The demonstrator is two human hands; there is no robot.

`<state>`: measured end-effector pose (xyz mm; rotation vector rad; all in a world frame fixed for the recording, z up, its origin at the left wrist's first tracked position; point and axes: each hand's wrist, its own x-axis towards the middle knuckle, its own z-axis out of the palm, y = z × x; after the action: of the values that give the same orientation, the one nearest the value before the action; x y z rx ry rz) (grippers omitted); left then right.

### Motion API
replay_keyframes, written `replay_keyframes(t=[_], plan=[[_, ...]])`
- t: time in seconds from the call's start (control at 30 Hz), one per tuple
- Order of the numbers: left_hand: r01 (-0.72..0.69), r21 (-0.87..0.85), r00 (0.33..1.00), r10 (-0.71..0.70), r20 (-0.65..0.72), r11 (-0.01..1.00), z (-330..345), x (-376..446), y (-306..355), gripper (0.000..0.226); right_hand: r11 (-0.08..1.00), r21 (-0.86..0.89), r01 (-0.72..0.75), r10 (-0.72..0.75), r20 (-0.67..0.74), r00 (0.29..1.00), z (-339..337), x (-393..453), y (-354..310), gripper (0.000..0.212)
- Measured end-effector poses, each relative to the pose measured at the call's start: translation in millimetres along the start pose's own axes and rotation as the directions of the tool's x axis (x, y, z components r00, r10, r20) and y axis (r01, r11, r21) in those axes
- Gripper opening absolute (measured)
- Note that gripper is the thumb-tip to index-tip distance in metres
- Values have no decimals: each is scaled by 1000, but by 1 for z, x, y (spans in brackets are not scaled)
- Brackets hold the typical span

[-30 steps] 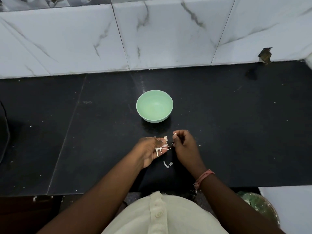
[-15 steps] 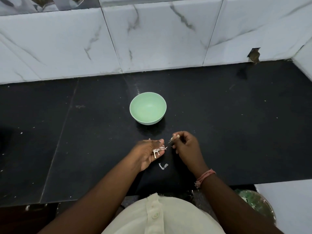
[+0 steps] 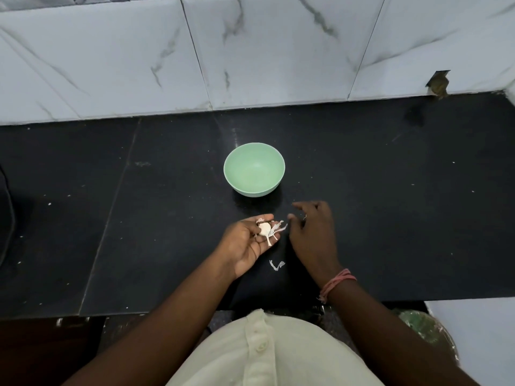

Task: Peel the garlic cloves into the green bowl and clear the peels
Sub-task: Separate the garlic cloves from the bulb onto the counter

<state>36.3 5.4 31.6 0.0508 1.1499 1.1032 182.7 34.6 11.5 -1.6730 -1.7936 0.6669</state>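
Observation:
The green bowl (image 3: pixel 254 169) stands on the black counter (image 3: pixel 376 213) and looks empty inside. My left hand (image 3: pixel 248 242) lies palm up just in front of it, cradling a pale garlic clove (image 3: pixel 264 229) with loose white peel strips (image 3: pixel 278 228) hanging off the fingers. My right hand (image 3: pixel 313 232) hovers beside it to the right, palm down, fingers spread, with nothing visible in them. A small curl of peel (image 3: pixel 276 265) lies on the counter between my wrists.
A marble-tiled wall (image 3: pixel 250 57) backs the counter. A dark object (image 3: pixel 4 213) sits at the far left edge. Below the counter's front edge at the right is a green bin with a plastic liner (image 3: pixel 426 330). White specks dot the counter.
My right hand has let go of the peel it was pinching and spread its fingers. My left hand has turned palm up, showing the clove.

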Motion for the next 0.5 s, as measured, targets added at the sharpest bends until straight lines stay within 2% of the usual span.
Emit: replay_keyframes(t=[0.07, 0.17, 0.27, 0.37, 0.5], plan=[[-23, -24, 1000, 24, 18, 999, -2, -2, 0, 46, 992, 125, 24, -34, 78, 996, 5, -4, -9, 15], [-69, -2, 997, 69, 36, 998, -8, -2, -1, 44, 953, 292, -83, 25, 198, 980, 12, -9, -18, 4], [-130, 12, 991, 130, 17, 991, -13, -3, -2, 36, 899, 407, -163, 60, 254, 965, 16, -10, -21, 6], [-193, 31, 981, 192, 34, 981, -14, -7, -4, 30, 800, 538, -266, 90, 331, 939, 18, -11, -23, 10], [-262, 100, 964, 265, -20, 960, -18, -9, -6, 27, 737, 601, -308, 113, 341, 933, 21, -9, -22, 11]])
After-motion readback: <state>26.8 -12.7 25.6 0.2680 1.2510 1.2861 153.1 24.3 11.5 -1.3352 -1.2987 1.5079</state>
